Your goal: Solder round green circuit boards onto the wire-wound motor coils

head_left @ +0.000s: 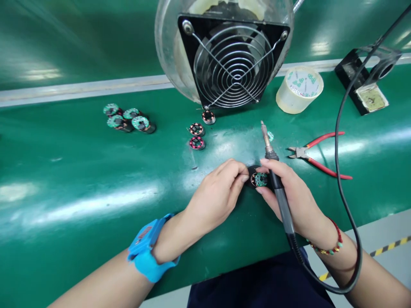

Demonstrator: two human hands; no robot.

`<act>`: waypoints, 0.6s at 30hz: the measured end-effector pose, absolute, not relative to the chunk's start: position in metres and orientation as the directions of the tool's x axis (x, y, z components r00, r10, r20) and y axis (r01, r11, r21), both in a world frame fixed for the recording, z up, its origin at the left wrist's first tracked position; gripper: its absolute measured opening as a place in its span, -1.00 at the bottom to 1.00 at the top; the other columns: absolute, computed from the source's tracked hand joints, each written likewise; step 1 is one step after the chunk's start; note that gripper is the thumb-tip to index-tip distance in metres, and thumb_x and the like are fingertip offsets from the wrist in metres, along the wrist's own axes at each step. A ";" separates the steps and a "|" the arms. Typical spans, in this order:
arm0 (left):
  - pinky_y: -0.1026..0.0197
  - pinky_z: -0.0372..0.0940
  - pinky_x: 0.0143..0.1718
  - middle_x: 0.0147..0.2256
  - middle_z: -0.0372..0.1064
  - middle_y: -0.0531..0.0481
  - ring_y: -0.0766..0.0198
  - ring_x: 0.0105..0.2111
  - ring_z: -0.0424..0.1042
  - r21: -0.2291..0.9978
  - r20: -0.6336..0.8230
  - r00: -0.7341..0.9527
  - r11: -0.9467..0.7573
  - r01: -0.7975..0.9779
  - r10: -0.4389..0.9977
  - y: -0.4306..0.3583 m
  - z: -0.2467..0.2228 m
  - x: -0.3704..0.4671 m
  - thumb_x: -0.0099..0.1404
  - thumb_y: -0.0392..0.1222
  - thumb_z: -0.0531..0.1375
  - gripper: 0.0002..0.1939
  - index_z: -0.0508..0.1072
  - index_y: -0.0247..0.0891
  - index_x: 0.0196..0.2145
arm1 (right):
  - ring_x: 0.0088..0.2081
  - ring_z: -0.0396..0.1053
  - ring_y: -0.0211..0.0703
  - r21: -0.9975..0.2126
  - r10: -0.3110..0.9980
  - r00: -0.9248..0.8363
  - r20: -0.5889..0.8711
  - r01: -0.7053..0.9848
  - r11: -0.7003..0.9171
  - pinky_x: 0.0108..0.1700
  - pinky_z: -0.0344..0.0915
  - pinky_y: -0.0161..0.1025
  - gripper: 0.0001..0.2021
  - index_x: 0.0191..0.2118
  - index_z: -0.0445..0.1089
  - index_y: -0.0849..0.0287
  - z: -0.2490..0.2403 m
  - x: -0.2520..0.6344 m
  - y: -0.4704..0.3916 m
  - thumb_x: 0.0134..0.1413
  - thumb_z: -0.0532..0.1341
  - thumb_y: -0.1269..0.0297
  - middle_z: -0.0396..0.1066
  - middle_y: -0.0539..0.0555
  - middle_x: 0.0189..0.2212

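My right hand is closed around a soldering iron, whose tip points up and away from me. Its thumb and fingertips also steady a small motor stator with a round green circuit board on it. Beneath this piece shows a dark round base, partly hidden by the fingers. On the other side, my left hand pinches at the stator's left edge. What lies between those fingertips is too small to make out.
A fan with a wire guard stands at the back. Finished-looking stators with boards stand left; several bare stators sit mid-table. Right are a tape roll, red-handled cutters, an iron stand and the iron's cable.
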State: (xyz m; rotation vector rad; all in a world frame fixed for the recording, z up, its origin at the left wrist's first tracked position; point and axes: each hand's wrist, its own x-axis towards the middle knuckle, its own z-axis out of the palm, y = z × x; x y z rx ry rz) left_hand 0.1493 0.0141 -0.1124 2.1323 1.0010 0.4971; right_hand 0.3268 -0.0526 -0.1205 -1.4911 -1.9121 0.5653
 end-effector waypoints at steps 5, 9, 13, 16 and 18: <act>0.28 0.23 -0.36 -0.40 0.31 0.08 0.35 -0.41 0.31 0.785 0.092 0.636 -0.449 0.428 0.766 0.015 -0.111 0.145 0.37 -0.37 -0.01 -0.84 0.26 -0.21 -0.35 | -0.06 0.44 -0.01 -0.668 0.971 -0.154 0.184 0.704 0.239 -0.04 0.41 0.02 -0.53 0.21 0.09 0.02 -0.118 0.326 -0.050 0.21 0.15 0.39 0.44 0.11 -0.08; 0.29 0.26 -0.32 -0.34 0.32 0.05 0.34 -0.36 0.33 0.824 0.089 0.689 -0.442 0.355 0.719 0.022 -0.111 0.140 0.34 -0.39 0.05 -0.89 0.30 -0.23 -0.23 | -0.07 0.42 -0.02 -0.671 0.970 -0.171 0.171 0.701 0.242 -0.05 0.40 0.00 -0.52 0.21 0.08 0.03 -0.115 0.325 -0.050 0.21 0.13 0.40 0.43 0.12 -0.06; 0.25 0.27 -0.26 -0.28 0.34 0.02 0.31 -0.29 0.35 0.812 0.004 0.758 -0.445 0.378 0.652 0.027 -0.113 0.141 0.32 -0.42 0.05 -0.85 0.33 -0.24 -0.23 | -0.16 0.40 -0.02 -0.633 0.969 -0.172 0.179 0.734 0.247 -0.11 0.39 -0.01 -0.55 0.21 0.09 0.08 -0.114 0.324 -0.050 0.23 0.13 0.37 0.44 0.14 -0.10; 0.24 0.26 -0.25 -0.32 0.34 0.03 0.30 -0.30 0.36 0.827 0.010 0.743 -0.423 0.370 0.670 0.027 -0.115 0.144 0.35 -0.39 0.05 -0.87 0.35 -0.24 -0.30 | -0.21 0.38 -0.03 -0.620 0.969 -0.170 0.177 0.746 0.244 -0.15 0.38 -0.02 -0.58 0.20 0.10 0.08 -0.115 0.323 -0.051 0.25 0.12 0.32 0.44 0.14 -0.14; 0.25 0.26 -0.26 -0.33 0.34 0.03 0.31 -0.31 0.36 0.850 0.023 0.736 -0.401 0.342 0.676 0.027 -0.115 0.146 0.35 -0.39 0.05 -0.86 0.36 -0.23 -0.32 | -0.21 0.37 -0.03 -0.615 0.967 -0.174 0.187 0.746 0.253 -0.17 0.38 -0.03 -0.59 0.19 0.11 0.09 -0.117 0.323 -0.051 0.26 0.11 0.31 0.44 0.14 -0.16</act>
